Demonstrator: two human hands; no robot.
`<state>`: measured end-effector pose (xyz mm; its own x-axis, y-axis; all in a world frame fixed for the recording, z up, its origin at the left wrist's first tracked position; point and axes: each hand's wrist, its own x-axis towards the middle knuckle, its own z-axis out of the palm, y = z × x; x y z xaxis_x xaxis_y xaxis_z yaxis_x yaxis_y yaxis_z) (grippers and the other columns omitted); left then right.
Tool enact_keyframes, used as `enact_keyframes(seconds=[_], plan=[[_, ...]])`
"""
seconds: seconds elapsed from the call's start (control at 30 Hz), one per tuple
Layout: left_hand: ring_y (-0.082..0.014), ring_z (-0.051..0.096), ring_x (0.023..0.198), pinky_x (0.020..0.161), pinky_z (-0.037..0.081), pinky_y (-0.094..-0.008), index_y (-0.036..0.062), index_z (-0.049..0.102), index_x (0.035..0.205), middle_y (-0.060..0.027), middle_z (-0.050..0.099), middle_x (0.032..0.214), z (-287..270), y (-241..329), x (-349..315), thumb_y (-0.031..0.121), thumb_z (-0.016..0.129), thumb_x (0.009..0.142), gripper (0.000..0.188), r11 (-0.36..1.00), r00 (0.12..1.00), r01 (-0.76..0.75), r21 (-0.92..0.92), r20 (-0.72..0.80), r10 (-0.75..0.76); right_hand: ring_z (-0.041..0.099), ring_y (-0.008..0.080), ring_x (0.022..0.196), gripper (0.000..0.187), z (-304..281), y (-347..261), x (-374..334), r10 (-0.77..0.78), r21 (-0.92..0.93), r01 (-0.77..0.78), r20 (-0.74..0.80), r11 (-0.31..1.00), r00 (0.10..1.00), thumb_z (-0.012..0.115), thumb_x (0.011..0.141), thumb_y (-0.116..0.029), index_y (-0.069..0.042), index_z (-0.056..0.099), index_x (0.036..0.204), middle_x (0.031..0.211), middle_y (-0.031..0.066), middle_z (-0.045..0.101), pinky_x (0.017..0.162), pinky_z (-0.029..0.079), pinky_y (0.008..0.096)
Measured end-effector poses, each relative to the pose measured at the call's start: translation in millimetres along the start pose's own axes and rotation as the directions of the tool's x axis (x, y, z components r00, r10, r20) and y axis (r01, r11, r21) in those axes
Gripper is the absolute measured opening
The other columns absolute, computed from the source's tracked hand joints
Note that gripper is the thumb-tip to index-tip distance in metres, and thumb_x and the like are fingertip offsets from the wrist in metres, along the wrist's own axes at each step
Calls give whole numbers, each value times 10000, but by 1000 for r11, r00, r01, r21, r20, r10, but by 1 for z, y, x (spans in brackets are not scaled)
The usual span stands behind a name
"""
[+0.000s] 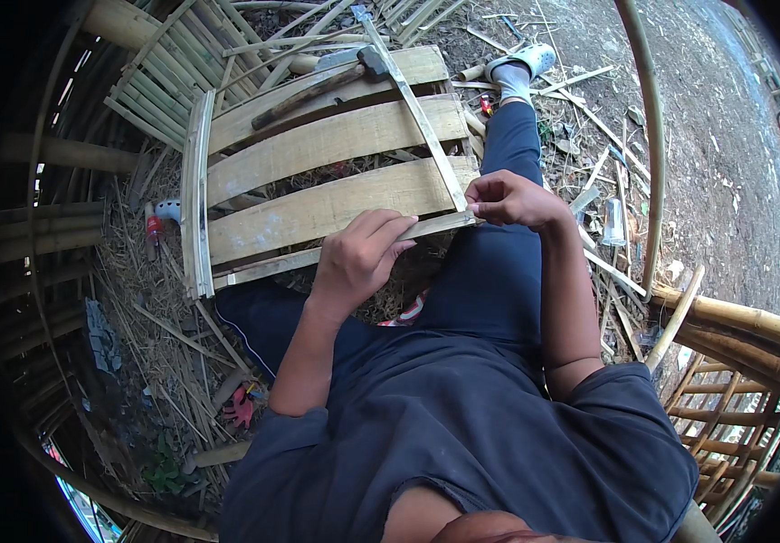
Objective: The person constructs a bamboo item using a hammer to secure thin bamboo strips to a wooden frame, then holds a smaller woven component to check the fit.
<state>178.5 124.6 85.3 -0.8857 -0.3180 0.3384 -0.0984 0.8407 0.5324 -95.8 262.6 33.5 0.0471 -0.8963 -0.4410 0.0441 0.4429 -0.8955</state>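
A slatted wooden panel (268, 169) with wide pale boards lies across my lap. My left hand (358, 253) is closed around the narrow wooden strip (272, 268) along its near edge. My right hand (512, 199) pinches at the near right corner, where that strip meets a thin crosswise batten (419, 118). What sits between its thumb and forefinger is too small to make out. Resting on the far board is a hammer (318, 90) with a wooden handle and dark head. A pale upright batten (198, 195) closes the panel's left side.
Another bundle of split bamboo slats (168, 68) leans at the far left. Bamboo offcuts and shavings (173, 344) litter the ground. Beyond my right arm stand a curved bamboo pole (648, 136), a clear plastic cup (613, 223) and a bamboo lattice (725, 416). My outstretched leg ends in a pale clog (535, 60).
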Motion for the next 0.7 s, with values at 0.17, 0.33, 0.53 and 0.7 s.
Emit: enact_keyframes(seconds=[0.17,0.33,0.53,0.7], plan=[[-313,709,937,759,578,-412,34,733,1130,-114,719,1030,2,-3,1,108,790,832,312,1000,1000,26,-10,11,-26,478,56,616,161,0,4,0,-18,37,18,11,999,1000,726,984,-184,-34,685,942,704,-56,567,559,375,254],[-309,708,944,760,578,-418,44,736,1133,-106,721,1031,3,-5,3,82,779,828,310,999,999,33,6,-10,-33,460,43,600,145,2,3,-2,-25,102,25,-3,994,1000,722,992,-169,-36,685,947,697,-67,554,535,353,248],[-293,701,956,753,582,-413,69,732,1140,-79,710,1038,7,-11,4,82,771,829,314,999,999,41,34,-5,-40,432,28,586,132,-1,7,-1,-26,151,27,-12,988,1000,718,997,-163,-38,685,972,695,-82,545,523,324,242],[-300,700,958,761,580,-417,68,733,1143,-83,710,1044,10,-13,3,78,770,829,317,998,999,42,42,-3,-42,438,16,611,155,0,5,1,-47,116,45,14,992,999,715,1013,-191,-58,664,952,731,-87,549,536,326,214]])
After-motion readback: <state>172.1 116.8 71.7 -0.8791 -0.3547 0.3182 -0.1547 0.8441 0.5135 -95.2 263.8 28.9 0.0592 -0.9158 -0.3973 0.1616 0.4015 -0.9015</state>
